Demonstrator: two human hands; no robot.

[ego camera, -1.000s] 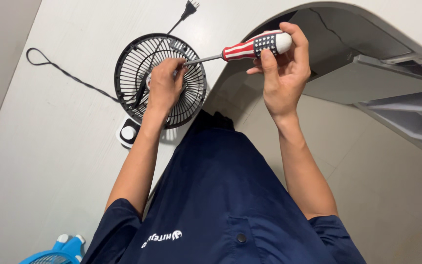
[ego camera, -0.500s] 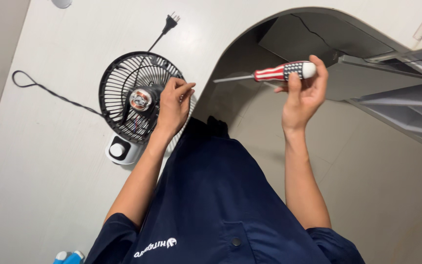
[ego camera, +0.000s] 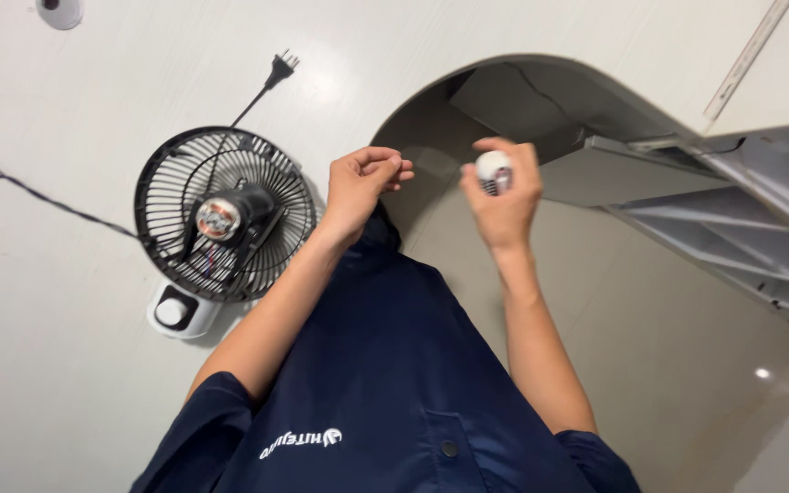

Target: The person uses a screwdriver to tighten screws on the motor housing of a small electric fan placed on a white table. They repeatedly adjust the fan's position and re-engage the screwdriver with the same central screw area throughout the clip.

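- Since the earlier frames the left hand (ego camera: 362, 187) has come off the fan grille and drawn back toward the middle of the frame, and the screwdriver (ego camera: 493, 171), which lay sideways with its shaft showing, now points end-on at the camera, so only its rounded white butt shows.
- The right hand (ego camera: 504, 196), just right of centre, has its fingers clamped around the screwdriver handle; the shaft and tip are hidden behind the hand.
- The left hand's fingers are curled together, thumb against fingertips, as if pinching something small; whether anything lies between them cannot be told.
- The small black fan (ego camera: 224, 215) lies at left of centre on the white desk (ego camera: 93, 411), near the left hand but not touching it. It lies face-down: the motor housing with copper windings and coloured wires faces up inside the rear grille.
- Its white base with a round knob (ego camera: 172, 312) sits at the grille's lower left; the black cord runs to the left edge, and the plug (ego camera: 281, 66) lies toward the upper middle.
- By my judgement the work on the fan's back is partly done: both hands are off the fan, the grille is not yet removed, and the rest remains.
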